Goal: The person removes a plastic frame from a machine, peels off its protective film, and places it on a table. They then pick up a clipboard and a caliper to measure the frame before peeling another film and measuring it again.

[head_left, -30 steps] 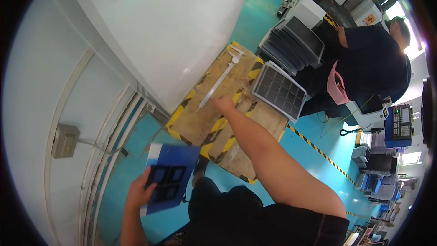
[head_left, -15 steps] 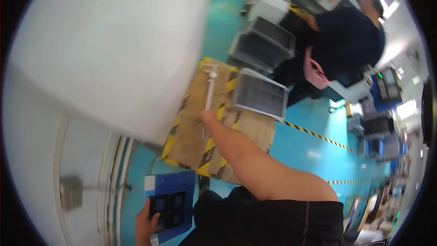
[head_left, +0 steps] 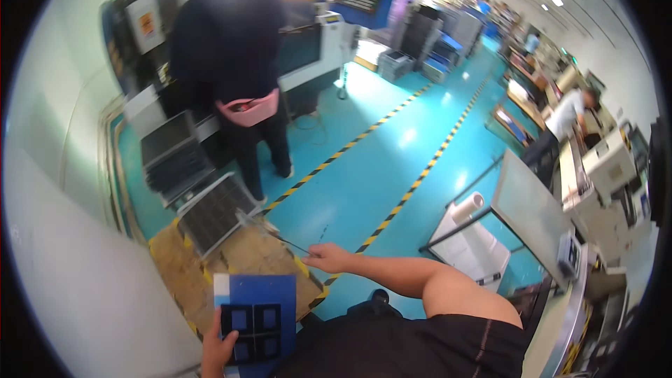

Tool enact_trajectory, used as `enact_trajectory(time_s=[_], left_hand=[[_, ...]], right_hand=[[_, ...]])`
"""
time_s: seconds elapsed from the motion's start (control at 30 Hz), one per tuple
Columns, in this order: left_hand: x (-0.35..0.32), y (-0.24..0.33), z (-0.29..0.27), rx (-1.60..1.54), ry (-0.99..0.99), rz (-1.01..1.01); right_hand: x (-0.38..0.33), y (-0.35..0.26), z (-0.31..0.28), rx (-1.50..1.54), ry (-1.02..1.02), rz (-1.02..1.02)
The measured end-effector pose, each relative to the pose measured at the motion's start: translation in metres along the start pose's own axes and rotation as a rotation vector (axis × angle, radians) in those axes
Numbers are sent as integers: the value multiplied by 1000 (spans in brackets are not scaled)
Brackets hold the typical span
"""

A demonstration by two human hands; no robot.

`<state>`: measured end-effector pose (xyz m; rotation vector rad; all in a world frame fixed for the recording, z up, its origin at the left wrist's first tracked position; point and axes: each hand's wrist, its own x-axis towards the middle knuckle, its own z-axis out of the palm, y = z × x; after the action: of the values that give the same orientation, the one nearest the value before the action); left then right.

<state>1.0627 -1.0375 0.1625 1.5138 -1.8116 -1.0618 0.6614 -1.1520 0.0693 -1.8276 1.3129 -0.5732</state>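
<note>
My left hand (head_left: 215,346) is closed on the edge of a blue board (head_left: 283,285), low and left of centre. Against the board lies a black part (head_left: 252,336) with several square openings, under my thumb. My right arm reaches out to the left, and my right hand (head_left: 329,259) is closed round one end of a long thin metal caliper (head_left: 290,243). The caliper's blurred jaw end is over a brown board with yellow-black edging (head_left: 245,255), beside a dark gridded tray (head_left: 217,213) with a pale rim.
A person in dark clothes with a pink waist pouch (head_left: 248,110) stands ahead left by a machine, near stacked crates (head_left: 175,161). A white wall (head_left: 70,287) is close on the left. To the right stands a metal table (head_left: 528,199); yellow-black tape (head_left: 413,189) crosses the blue floor (head_left: 364,168).
My view has swung to the right, so the aisle and metal table show. My right hand and the caliper have moved away from the white wall. My left hand keeps hold of the blue board.
</note>
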Motion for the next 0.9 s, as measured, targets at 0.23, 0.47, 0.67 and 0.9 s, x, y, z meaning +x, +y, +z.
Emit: enact_trajectory(time_s=[0.23,0.47,0.67,0.9], left_hand=[[183,81,149,-76,-434,236],[261,205,372,-214,-643,256],[347,276,471,-269,-689,239],[544,377,621,-530,-620,293]], right_hand=[[-194,96,-68,229,370,308],[-368,175,-127,435,639,773],[-362,253,-225,508,838,765],[-281,369,-422,982,1091,796]])
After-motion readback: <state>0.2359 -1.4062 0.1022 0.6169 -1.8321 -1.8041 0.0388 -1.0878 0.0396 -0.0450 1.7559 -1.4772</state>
